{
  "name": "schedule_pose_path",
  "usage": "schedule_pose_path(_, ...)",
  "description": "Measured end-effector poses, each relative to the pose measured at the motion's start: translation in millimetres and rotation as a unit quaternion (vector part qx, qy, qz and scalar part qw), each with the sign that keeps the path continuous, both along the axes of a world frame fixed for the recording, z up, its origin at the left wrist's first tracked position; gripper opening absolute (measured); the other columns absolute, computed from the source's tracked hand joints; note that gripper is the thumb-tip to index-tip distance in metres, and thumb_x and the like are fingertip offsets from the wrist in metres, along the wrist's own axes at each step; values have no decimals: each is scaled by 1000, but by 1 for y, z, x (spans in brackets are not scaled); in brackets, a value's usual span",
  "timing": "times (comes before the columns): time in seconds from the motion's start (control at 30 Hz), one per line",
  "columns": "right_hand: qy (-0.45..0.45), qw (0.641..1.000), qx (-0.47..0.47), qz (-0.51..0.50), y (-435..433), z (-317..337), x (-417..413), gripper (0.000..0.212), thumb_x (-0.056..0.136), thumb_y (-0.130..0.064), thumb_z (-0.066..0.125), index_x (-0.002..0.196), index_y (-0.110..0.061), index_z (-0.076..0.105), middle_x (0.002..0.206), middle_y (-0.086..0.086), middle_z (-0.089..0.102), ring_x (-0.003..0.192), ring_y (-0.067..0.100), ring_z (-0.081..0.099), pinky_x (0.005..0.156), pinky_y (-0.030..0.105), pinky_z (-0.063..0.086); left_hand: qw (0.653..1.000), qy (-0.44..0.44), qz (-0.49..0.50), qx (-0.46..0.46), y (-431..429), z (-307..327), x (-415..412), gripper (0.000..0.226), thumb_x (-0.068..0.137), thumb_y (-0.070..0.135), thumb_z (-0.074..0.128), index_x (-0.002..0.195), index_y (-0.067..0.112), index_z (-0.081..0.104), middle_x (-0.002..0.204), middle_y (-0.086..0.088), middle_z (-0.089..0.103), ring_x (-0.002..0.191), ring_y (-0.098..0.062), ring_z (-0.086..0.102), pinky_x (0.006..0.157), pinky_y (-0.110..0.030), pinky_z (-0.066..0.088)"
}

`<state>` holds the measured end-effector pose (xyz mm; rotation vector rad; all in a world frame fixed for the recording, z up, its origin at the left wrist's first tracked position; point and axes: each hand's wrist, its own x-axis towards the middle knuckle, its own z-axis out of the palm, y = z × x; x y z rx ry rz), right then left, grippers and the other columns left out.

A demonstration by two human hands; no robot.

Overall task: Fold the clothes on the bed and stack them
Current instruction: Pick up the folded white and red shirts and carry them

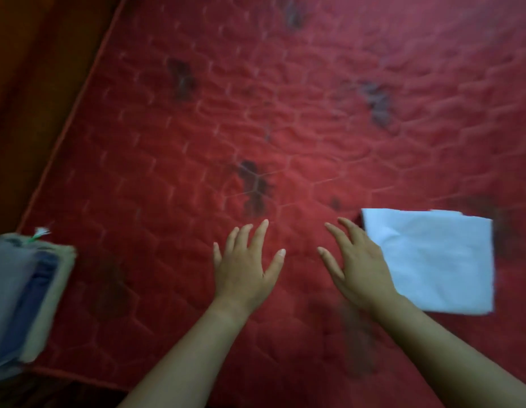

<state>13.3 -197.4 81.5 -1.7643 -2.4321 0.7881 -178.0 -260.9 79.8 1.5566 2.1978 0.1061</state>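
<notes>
A folded white cloth (435, 260) lies flat on the red quilted mattress (256, 98) at the right. My right hand (357, 265) hovers just left of it, fingers spread, its outer edge overlapping the cloth's left side. My left hand (245, 263) is beside it over bare mattress, fingers apart and holding nothing. A stack of folded clothes (23, 298), grey and blue on a beige piece, sits at the mattress's near left corner. The view is motion-blurred.
The mattress has several dark patches. Its left edge runs diagonally along a dark wooden surface (29, 83). A small white and green tuft (41, 232) sticks up behind the stack.
</notes>
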Motion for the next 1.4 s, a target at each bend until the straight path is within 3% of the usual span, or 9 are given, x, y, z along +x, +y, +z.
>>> schedule_pose_path(0.2, -8, 996, -11, -85, 13, 14, 123, 51, 90, -42, 52, 135, -18, 48, 146, 7, 37, 133, 25, 36, 100, 43, 36, 997, -15, -74, 3, 44, 9, 115, 69, 81, 66, 21, 144, 38, 22, 146, 3, 34, 138, -19, 23, 109, -55, 17)
schedule_pose_path(0.37, 20, 985, -4, -172, 13, 14, 173, 52, 90, -45, 48, 135, -19, 46, 148, 5, 34, 134, 21, 35, 103, 43, 35, 988, -35, -149, 11, 71, 12, 167, 67, 83, 64, 24, 143, 35, 27, 146, 4, 35, 137, -18, 24, 109, -54, 18)
schedule_pose_path(0.57, 54, 978, 0, -201, 22, -5, 214, 56, 88, -52, 41, 137, -25, 43, 149, -2, 31, 136, 15, 30, 104, 42, 31, 983, -37, -176, 39, 90, 8, 216, 68, 80, 63, 21, 138, 33, 39, 136, 3, 46, 128, -15, 38, 105, -51, 29)
schedule_pose_path(0.7, 76, 977, -7, -200, 29, -29, 259, 51, 89, -45, 48, 134, -21, 46, 146, 1, 36, 133, 19, 35, 101, 44, 34, 986, -6, -163, 26, 96, -12, 247, 66, 82, 63, 22, 137, 33, 41, 134, 3, 47, 126, -15, 41, 103, -50, 32)
schedule_pose_path(0.87, 80, 976, -35, -201, 41, -72, 307, 53, 89, -45, 50, 139, -28, 39, 148, 4, 28, 134, 23, 31, 104, 47, 34, 994, 4, -104, 25, 93, -49, 289, 64, 83, 60, 25, 135, 30, 45, 134, -2, 48, 126, -19, 43, 100, -46, 36)
schedule_pose_path(1.0, 101, 970, -42, -217, 50, -110, 309, 61, 86, -48, 53, 142, -40, 28, 152, 3, 14, 139, 22, 20, 105, 50, 34, 998, 9, 11, 57, 89, -95, 299, 49, 87, 48, 50, 132, 28, 49, 145, -9, 34, 133, -26, 33, 102, -50, 35)
schedule_pose_path(1.13, 95, 961, -52, -256, 58, -143, 299, 74, 81, -59, 50, 143, -50, 11, 154, 0, 0, 141, 22, 13, 108, 51, 28, 990, 20, 129, 51, 88, -134, 285, 58, 84, 48, 54, 138, 36, 37, 150, -13, 16, 137, -31, 20, 104, -55, 31)
schedule_pose_path(1.2, 82, 958, -55, -269, 61, -155, 294, 76, 78, -65, 47, 141, -54, 5, 154, 0, -1, 140, 23, 15, 106, 52, 25, 987, 5, 156, 25, 89, -150, 280, 64, 82, 54, 51, 141, 41, 28, 151, -13, 12, 136, -33, 23, 103, -55, 33)
schedule_pose_path(1.4, 114, 952, -44, -281, 61, -173, 286, 77, 77, -62, 51, 136, -61, 2, 149, 3, 13, 130, 25, 23, 99, 45, 34, 976, 0, 217, 6, 95, -174, 292, 80, 75, 69, 46, 142, 48, 8, 134, -20, 34, 113, -41, 41, 90, -49, 40)
